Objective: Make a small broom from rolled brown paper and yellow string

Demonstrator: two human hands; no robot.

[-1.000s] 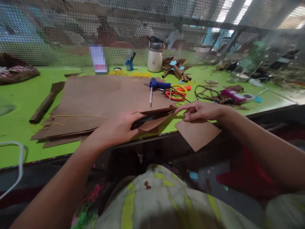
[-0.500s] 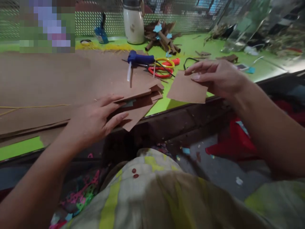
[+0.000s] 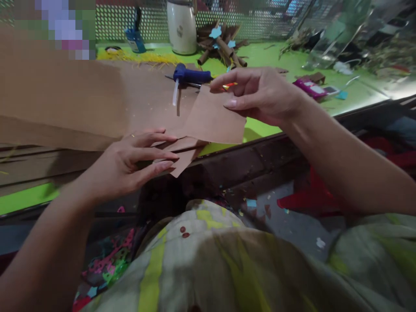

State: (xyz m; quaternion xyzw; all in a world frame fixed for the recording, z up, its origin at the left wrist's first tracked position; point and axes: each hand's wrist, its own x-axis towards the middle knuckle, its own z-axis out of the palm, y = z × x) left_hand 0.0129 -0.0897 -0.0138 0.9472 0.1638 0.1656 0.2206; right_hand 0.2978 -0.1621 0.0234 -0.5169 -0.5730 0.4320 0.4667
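My right hand [image 3: 260, 93] pinches the top corner of a small cut piece of brown paper [image 3: 216, 119] and holds it above the table's front edge. My left hand [image 3: 130, 162] lies with fingers stretched out over the near corner of a stack of large brown paper sheets [image 3: 81, 108], its fingertips touching the loose corners there. The small piece hangs just right of my left fingertips, overlapping the stack's corner.
A blue glue gun [image 3: 186, 77] lies on the sheets behind the held piece. A cream jar [image 3: 182, 26], a blue pot [image 3: 134, 39], rolled brown paper tubes [image 3: 224, 45] and a pink object [image 3: 308, 86] sit on the green table [image 3: 260, 58]. Mesh fencing stands behind.
My right hand carried the small brown piece up and left, toward the stack. My left hand let go of the dark scissors and now rests open on the stack's corner.
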